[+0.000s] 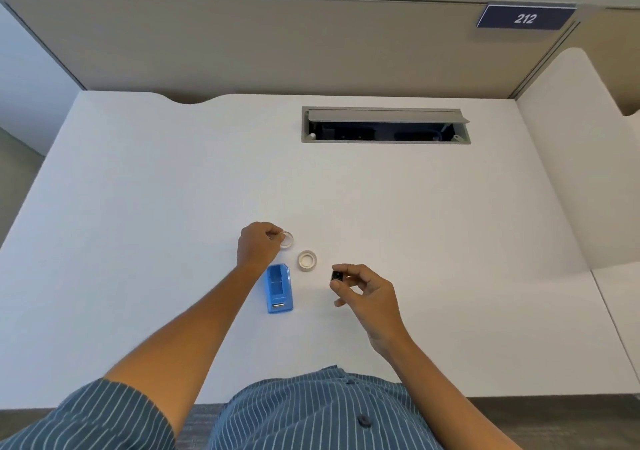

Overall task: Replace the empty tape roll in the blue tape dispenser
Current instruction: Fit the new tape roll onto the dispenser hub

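The blue tape dispenser (279,288) lies on the white desk (173,207), its roll bay open and bare. Beyond it, my left hand (258,245) pinches a thin, pale ring, the empty tape core (288,240), at the desk surface. A thicker tape roll (307,261) lies flat between the dispenser and the core, untouched. To the right, my right hand (363,288) is raised a little above the desk and holds a small black spindle hub (336,275) between thumb and fingertips.
An open cable tray (384,125) is cut into the desk further back. A beige partition (277,41) with a "212" sign (524,17) stands behind the desk. A white side panel (568,172) rises at the right edge.
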